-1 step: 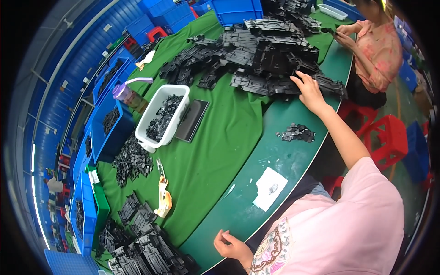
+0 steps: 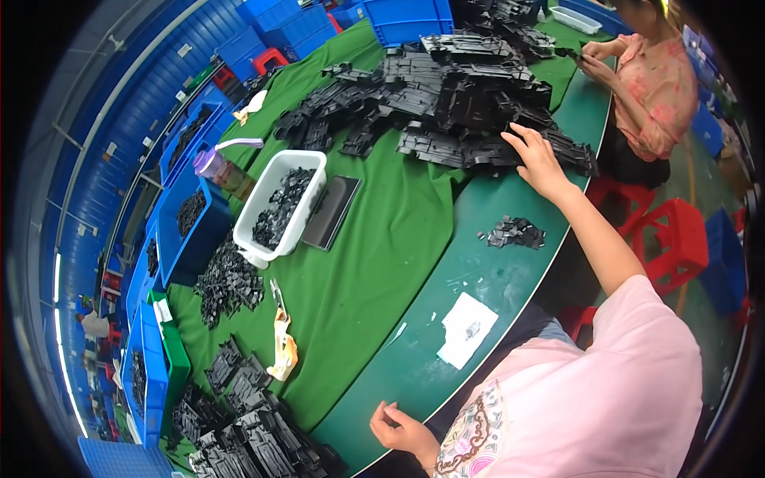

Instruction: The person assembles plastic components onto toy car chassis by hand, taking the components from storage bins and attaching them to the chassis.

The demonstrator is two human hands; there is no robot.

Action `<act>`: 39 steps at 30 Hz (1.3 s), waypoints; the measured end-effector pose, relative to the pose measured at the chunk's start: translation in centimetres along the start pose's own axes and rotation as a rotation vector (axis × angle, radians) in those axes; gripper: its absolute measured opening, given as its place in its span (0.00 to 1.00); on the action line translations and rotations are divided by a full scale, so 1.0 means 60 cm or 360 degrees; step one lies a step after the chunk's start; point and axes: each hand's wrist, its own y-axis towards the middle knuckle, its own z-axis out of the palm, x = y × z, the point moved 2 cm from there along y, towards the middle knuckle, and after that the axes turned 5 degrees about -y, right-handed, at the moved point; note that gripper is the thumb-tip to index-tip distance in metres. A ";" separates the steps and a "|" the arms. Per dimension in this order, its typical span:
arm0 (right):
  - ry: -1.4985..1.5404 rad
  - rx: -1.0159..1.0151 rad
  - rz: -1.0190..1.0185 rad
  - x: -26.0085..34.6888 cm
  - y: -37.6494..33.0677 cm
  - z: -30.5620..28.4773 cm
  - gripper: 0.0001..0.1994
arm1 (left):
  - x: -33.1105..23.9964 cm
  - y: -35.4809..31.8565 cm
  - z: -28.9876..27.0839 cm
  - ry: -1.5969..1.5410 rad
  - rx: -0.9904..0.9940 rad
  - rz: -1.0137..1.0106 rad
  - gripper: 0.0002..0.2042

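Note:
My right hand (image 2: 537, 162) reaches across the table with its fingers stretched and apart. Its fingertips are at the near edge of a large heap of flat black plastic parts (image 2: 470, 95); whether they press on a part, I cannot tell. Close to the table's front edge, my left hand (image 2: 401, 430) is loosely curled with the palm turned up, and nothing shows in it. Between my hands lie a white sheet (image 2: 467, 331) with a small grey mark and a little pile of small black pieces (image 2: 516, 233). More black plastic parts (image 2: 259, 430) are stacked left of my left hand.
A white tub (image 2: 317, 167) of small black pieces stands on the green cloth (image 2: 382, 247), beside a dark flat pad (image 2: 331, 213), a purple-lidded bottle (image 2: 223, 171) and pliers (image 2: 277, 299) by an orange-white wrapper (image 2: 283, 350). Blue bins (image 2: 187, 239) line the far-left side. A co-worker (image 2: 649, 95) sits at the right.
The whole view has shifted very slightly. Both hands and the parts around them look the same.

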 end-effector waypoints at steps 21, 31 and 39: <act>0.1084 0.0012 -0.0200 0.147 -0.067 -0.124 0.19 | -0.069 0.019 0.010 -0.0827 0.0591 -0.0479 0.05; 0.1670 0.0470 -0.0484 0.250 -0.080 -0.112 0.07 | -0.130 0.023 0.045 -0.1879 0.0946 -0.0958 0.26; 0.0590 0.0674 0.0047 0.166 -0.055 -0.022 0.09 | -0.134 0.025 0.051 -0.1972 0.1012 -0.0975 0.24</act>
